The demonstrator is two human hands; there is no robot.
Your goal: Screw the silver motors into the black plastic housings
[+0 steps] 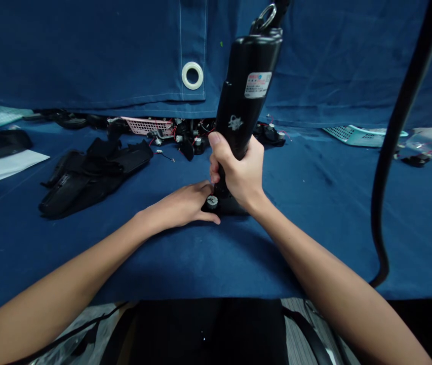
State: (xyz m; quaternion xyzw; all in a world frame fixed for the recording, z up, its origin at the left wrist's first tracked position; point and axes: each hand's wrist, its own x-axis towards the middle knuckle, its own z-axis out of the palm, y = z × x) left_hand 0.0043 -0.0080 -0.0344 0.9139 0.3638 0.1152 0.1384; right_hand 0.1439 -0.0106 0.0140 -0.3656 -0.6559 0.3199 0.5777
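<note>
A black electric screwdriver (244,91) with a white label and a hanging ring stands nearly upright, tilted a little to the right at its top. My right hand (240,165) is wrapped round its lower body, thumb up along the side. Its lower end meets a low black part (233,207) on the blue cloth; the bit itself is hidden. Beside it shows a small round silver-grey piece (211,202). My left hand (187,205) presses on the left side of the black part, thumb in front and fingers behind, partly hidden.
Black strapped gear (96,175) and white paper (8,165) lie left. Wired small parts (191,137) and a pink basket (149,125) sit along the back, under a blue curtain (124,56). A turquoise basket (360,136) stands right; a thick black cable (388,152) hangs nearby.
</note>
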